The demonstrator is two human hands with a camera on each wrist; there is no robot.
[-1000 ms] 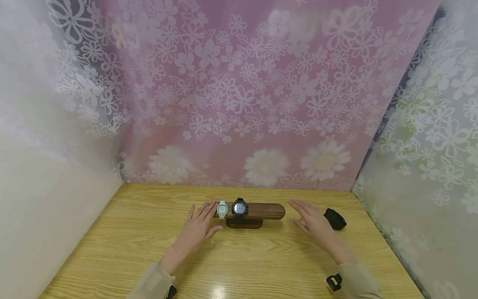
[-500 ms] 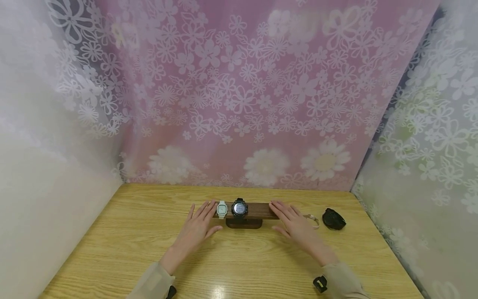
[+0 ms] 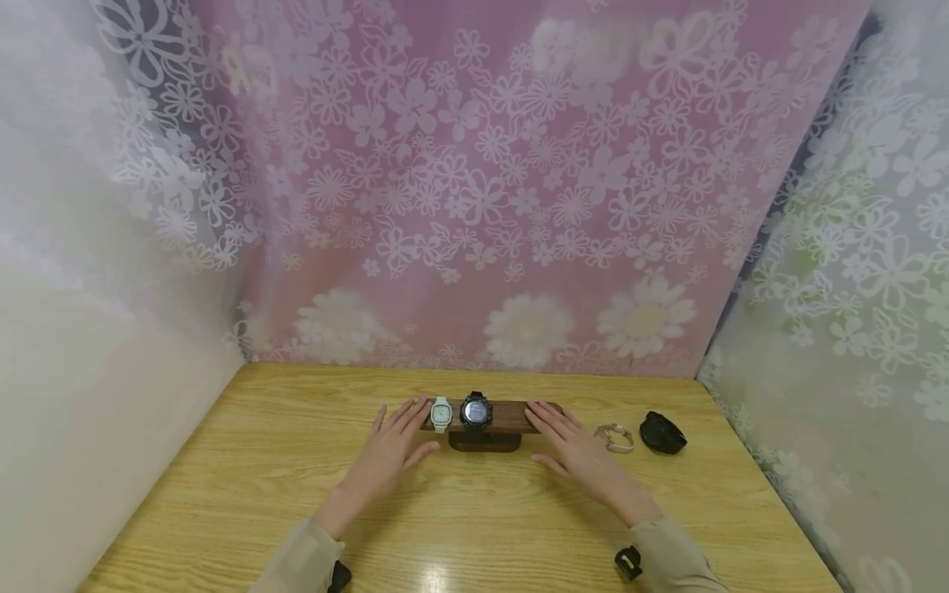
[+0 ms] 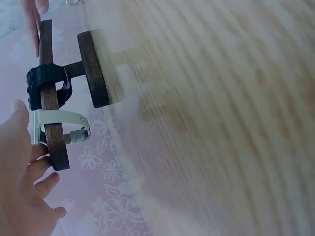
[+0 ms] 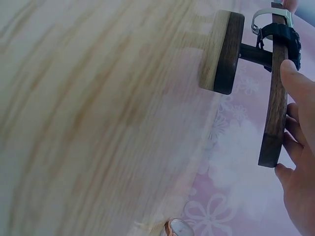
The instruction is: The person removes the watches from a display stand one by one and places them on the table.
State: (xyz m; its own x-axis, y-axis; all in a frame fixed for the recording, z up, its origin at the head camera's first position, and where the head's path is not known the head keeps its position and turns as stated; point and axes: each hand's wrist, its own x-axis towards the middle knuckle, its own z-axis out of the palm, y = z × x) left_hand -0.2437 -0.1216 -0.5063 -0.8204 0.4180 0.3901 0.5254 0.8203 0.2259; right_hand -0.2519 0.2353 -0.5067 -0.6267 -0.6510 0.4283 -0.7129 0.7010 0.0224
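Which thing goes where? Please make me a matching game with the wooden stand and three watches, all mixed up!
Things
1. Pale watch
2. Round black watch
3. Thin-strapped watch
4. Wooden stand

Places and states
A. On the table, between the right hand and the black object
B. Holding up two watches
C. Round the bar, closest to the left hand
D. Round the bar, between the other watch there and the right hand

Right pairs
1-C, 2-D, 3-A, 4-B
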